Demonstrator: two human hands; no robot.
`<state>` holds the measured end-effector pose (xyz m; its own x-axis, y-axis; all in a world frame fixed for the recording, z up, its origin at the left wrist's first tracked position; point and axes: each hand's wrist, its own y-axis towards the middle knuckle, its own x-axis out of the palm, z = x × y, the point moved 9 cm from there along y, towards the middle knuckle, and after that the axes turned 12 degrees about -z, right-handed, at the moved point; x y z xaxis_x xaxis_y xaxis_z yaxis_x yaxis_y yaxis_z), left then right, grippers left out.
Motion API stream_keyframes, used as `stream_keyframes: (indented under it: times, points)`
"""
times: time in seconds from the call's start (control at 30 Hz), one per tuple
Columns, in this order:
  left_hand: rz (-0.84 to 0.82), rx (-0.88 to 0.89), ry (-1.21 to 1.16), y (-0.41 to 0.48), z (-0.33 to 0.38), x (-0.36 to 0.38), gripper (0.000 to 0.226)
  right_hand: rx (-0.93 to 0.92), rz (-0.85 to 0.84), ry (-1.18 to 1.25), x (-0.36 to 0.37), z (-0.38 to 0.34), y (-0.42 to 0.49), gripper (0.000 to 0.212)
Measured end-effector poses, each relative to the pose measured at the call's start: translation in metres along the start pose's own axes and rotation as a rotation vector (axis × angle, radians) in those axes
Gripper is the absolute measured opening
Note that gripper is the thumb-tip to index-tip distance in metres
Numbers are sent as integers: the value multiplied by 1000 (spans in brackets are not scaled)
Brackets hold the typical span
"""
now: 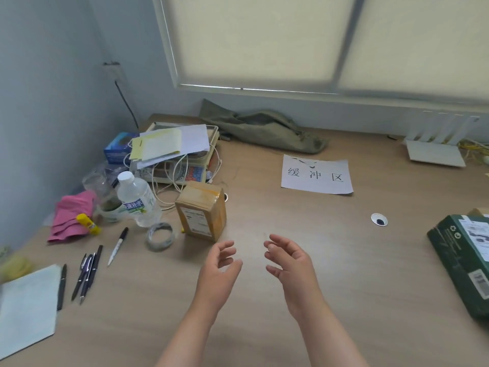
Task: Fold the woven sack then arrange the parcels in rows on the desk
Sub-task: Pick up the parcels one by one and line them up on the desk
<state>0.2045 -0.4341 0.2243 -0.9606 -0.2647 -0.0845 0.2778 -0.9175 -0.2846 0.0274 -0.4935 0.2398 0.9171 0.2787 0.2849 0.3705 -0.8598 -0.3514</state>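
A crumpled olive-green woven sack (264, 128) lies against the back wall of the desk (330, 260), below the window. A brown taped parcel (201, 210) stands upright left of centre. A dark green parcel (465, 263) lies at the right edge, partly cut off. My left hand (219, 266) and my right hand (288, 263) hover over the bare middle of the desk, palms facing each other, fingers curled and apart, holding nothing. The brown parcel is just beyond my left hand.
A white sheet with printed characters (317, 176) lies mid-desk. Left side clutter: a scale under papers (172, 149), water bottle (135, 200), tape roll (160, 235), several pens (87, 276), pink cloth (71, 215), notepad (26, 305). A cable hole (379, 219) and a router (436, 147) are at right.
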Motion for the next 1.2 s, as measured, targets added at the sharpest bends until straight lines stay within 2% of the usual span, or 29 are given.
stream_keyframes:
  times: [0.27,0.43,0.5,0.6,0.7,0.83,1.0,1.2]
  points:
    - [81,30,-39,64,-1,-117,41,56,37,-56,86,25,68,24]
    - [98,-58,70,120,-21,-166,64,91,94,-100,125,40,113,42]
    - [51,-116,70,137,-32,-171,74,102,107,-135,136,44,126,45]
    - [-52,-163,65,150,-42,-166,78,130,86,-152,149,55,139,41]
    - [-89,-125,67,150,-42,-162,69,134,100,-179,153,61,143,43]
    - [-38,-55,75,149,-39,-170,64,65,173,-203,144,52,137,39]
    - [-56,22,-26,135,-19,-162,51,-42,172,-109,132,38,124,41]
    - [-126,68,-153,119,-7,-148,58,-88,112,-76,131,33,110,51]
